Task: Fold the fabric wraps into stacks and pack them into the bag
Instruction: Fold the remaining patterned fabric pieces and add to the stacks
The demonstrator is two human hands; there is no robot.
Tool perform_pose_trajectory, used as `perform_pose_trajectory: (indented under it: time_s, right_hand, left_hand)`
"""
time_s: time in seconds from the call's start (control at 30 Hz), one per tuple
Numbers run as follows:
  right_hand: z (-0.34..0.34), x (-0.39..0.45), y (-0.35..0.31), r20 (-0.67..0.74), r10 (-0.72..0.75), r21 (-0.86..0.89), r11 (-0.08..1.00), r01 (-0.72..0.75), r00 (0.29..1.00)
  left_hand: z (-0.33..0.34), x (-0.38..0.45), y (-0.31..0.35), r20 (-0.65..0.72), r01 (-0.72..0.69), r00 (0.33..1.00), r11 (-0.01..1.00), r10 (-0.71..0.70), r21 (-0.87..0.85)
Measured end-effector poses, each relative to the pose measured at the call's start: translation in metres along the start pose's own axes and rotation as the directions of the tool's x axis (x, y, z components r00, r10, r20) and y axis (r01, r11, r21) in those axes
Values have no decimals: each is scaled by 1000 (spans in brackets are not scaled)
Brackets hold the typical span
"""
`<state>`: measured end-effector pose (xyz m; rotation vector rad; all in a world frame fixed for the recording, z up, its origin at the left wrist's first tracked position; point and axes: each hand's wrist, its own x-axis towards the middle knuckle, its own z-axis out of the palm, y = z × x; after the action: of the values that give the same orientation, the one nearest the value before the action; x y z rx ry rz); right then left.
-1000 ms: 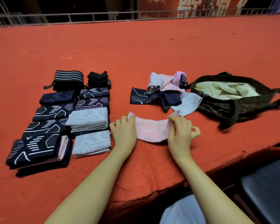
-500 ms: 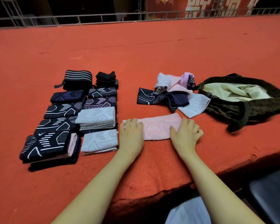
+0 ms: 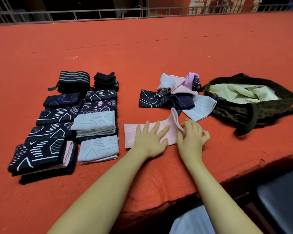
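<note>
A pale pink wrap (image 3: 130,136) lies flat on the red table in front of me. My left hand (image 3: 150,139) presses its middle with fingers spread. My right hand (image 3: 191,135) pinches the wrap's right end, which stands lifted off the table. Folded dark patterned and grey wraps (image 3: 95,123) sit in stacks at the left. A loose heap of unfolded wraps (image 3: 176,95) lies behind the pink one. The dark olive bag (image 3: 254,110) lies open at the right, its pale green lining showing.
The red felt-covered table (image 3: 142,48) stretches far back to a metal railing (image 3: 108,12). Its front edge runs diagonally close to my body at the lower right. A dark chair seat (image 3: 282,200) sits below that edge.
My left hand has slid from the wrap's left end onto its middle. My right hand has gone from pressing flat to pinching and raising the right end.
</note>
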<state>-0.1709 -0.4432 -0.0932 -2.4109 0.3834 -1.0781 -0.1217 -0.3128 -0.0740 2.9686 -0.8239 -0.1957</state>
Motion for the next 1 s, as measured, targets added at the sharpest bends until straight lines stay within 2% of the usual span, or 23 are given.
perform_pose_trajectory:
  time_s: [0.2, 0.3, 0.4, 0.5, 0.6, 0.7, 0.87, 1.0]
  right_hand:
    - [-4, -2, -4, 36, -76, 127, 989, 71, 996]
    - [-3, -1, -8, 113, -148, 209, 970, 122, 983]
    - [2, -2, -11, 209, -265, 241, 947, 213, 941]
    - [10, -3, -18, 336, -285, 243, 947, 210, 898]
    - [15, -4, -29, 401, -284, 203, 955, 217, 871]
    - [17, -6, -30, 493, -338, 165, 941, 295, 801]
    - [14, -7, -29, 497, -371, 187, 929, 320, 784]
    - [12, -6, -30, 513, -334, 248, 940, 236, 791]
  left_hand:
    - [-3, 9, -8, 20, -42, 999, 998, 41, 56]
    - [0, -2, -11, -89, 6, 996, 1000, -8, -14]
    - [4, -19, -24, -151, 131, 979, 991, -135, -37]
    - [-2, -30, -40, -164, 205, 967, 978, -195, 47]
    - [-9, -31, -44, -188, 217, 963, 969, -192, 121]
    - [-14, -27, -44, -207, 205, 964, 963, -168, 174]
    - [-26, -16, -44, -176, 196, 972, 950, -155, 243]
    - [-30, -11, -56, -163, 193, 975, 946, -154, 262]
